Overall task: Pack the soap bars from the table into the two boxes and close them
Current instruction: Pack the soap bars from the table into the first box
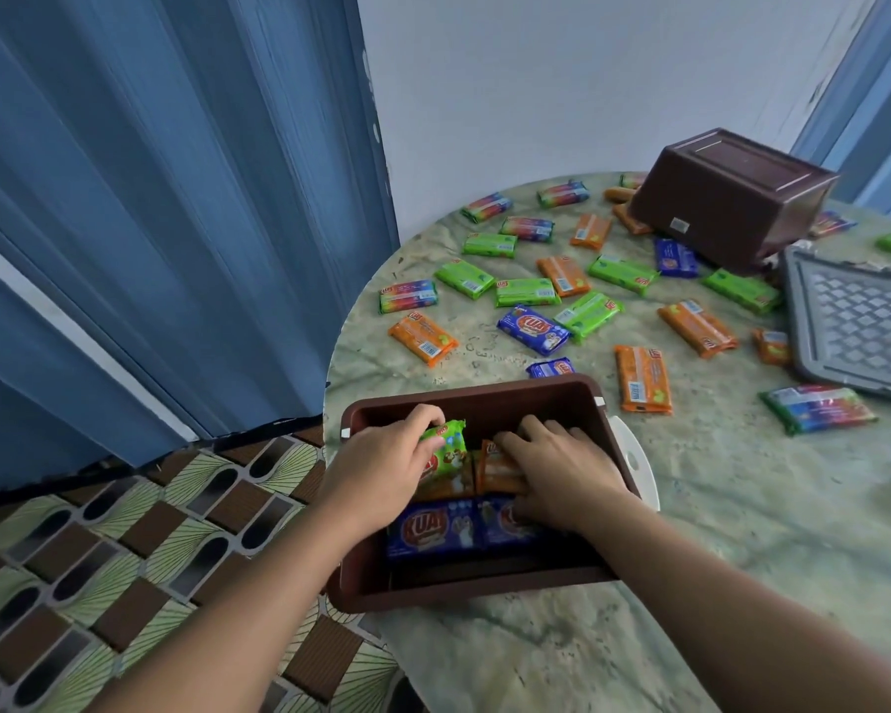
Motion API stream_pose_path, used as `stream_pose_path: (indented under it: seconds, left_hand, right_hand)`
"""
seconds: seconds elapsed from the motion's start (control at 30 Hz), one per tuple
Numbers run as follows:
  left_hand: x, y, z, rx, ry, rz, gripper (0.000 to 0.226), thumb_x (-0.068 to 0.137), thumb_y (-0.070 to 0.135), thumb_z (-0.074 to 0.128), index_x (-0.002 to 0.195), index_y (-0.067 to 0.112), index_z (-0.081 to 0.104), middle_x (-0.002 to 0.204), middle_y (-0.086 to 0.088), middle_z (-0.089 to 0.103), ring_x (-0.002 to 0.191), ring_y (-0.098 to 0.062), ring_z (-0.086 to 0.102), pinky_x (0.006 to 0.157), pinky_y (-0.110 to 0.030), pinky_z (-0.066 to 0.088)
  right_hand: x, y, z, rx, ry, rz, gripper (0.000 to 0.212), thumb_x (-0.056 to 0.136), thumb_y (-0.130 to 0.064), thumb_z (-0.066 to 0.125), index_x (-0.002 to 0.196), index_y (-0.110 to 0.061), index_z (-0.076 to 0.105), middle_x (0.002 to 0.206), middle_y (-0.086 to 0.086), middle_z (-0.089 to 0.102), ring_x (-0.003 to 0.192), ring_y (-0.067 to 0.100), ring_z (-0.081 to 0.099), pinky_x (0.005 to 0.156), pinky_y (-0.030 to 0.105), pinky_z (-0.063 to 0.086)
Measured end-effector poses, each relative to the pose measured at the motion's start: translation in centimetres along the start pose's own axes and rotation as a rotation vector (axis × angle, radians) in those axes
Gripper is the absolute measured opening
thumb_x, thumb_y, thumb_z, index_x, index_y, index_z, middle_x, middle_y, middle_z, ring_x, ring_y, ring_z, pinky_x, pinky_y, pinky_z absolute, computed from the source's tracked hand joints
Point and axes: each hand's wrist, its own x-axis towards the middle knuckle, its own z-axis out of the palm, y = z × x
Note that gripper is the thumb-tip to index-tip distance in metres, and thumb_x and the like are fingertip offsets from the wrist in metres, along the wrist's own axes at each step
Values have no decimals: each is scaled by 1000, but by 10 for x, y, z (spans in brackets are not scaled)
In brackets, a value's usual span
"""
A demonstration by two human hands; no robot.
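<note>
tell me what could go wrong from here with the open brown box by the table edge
1. The open brown plastic box overhangs the round table's edge; pressing inside could tip it off.
2. The left hand holds the green soap bar upright; it may not lie flat.

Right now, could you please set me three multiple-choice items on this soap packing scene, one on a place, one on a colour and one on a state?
1. Where does the open brown box stand?
A. at the table's near edge
B. on the floor
C. on the grey lid

2. What colour is the soap bar the left hand holds?
A. blue
B. green
C. orange

3. How does the second brown box stand?
A. upright and closed
B. upright and open
C. upside down

Answers: 1 A, it overhangs the table edge by the person; 2 B, the green bar is in that hand's grip; 3 C, its flat base faces up.
</note>
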Motion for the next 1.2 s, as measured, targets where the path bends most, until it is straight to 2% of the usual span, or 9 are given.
stream_pose_path:
  seconds: [0.23, 0.3, 0.37, 0.4, 0.53, 0.7, 0.83, 1.0, 1.2]
  left_hand:
    - [5, 0, 7, 38, -113, 28, 18, 108, 47, 35, 123, 39, 42, 69, 9, 57, 68, -16, 61, 58, -37, 45]
    - [6, 0, 11, 84, -113, 63, 23, 108, 43, 38, 130, 37, 42, 97, 10, 65, 91, -20, 64, 71, -39, 50]
    - [6, -1, 18, 231, -85, 129, 40, 104, 36, 49, 142, 30, 35, 126, 1, 58, 112, -23, 56, 88, -40, 51]
    - [4, -1, 21, 293, -68, 150, 50, 101, 31, 56, 145, 25, 32, 131, -2, 54, 115, -24, 53, 92, -40, 50]
    - [-2, -6, 25, 349, -101, 160, 57, 92, 18, 68, 143, 27, 43, 129, 2, 52, 114, -22, 50, 92, -39, 48]
    - [-2, -1, 24, 406, -200, 115, 43, 91, 11, 66, 129, 32, 61, 114, 3, 53, 107, -23, 53, 84, -39, 46]
    - [-2, 1, 24, 392, -206, 63, 31, 91, 13, 68, 116, 31, 65, 93, 4, 41, 90, -22, 57, 70, -37, 41]
    - [-2, 1, 23, 342, -177, 52, 24, 94, 16, 64, 113, 30, 64, 91, 4, 43, 89, -23, 59, 66, -36, 38]
    - [1, -3, 17, 258, -173, 83, 23, 95, 27, 63, 117, 31, 68, 98, 7, 56, 95, -22, 60, 75, -39, 47]
  right_hand:
    - [3, -1, 1, 5, -29, -1, 78, 78, -52, 74, 149, -37, 43, 132, 0, 48, 120, 27, 50, 101, 43, 42]
    - [3, 0, 1, 2, -35, -3, 80, 78, -53, 74, 150, -38, 42, 131, 0, 49, 120, 26, 50, 101, 43, 42]
    - [3, 0, 1, 1, -37, -6, 81, 78, -53, 74, 150, -39, 42, 131, 0, 49, 120, 26, 49, 101, 42, 42]
    - [3, 0, 0, 2, -35, -6, 81, 77, -54, 74, 150, -39, 42, 132, 0, 49, 120, 26, 49, 101, 42, 42]
    - [1, -1, 0, 22, -41, 0, 80, 76, -52, 76, 146, -35, 43, 130, -2, 53, 119, 27, 52, 99, 43, 44]
    - [-1, -3, -2, 102, 10, 32, 50, 79, -44, 66, 120, -28, 41, 111, 1, 62, 105, 30, 59, 85, 42, 47]
    - [1, -2, -3, 213, 28, 59, 28, 87, -40, 54, 114, -31, 57, 104, -3, 56, 94, 29, 65, 73, 39, 53]
    - [1, -3, -4, 244, 72, 38, 41, 96, -40, 46, 137, -40, 51, 111, -4, 60, 97, 26, 66, 77, 42, 54]
    - [2, -5, -6, 268, 8, 99, 33, 100, -42, 40, 131, -32, 44, 119, 2, 67, 100, 31, 66, 75, 41, 53]
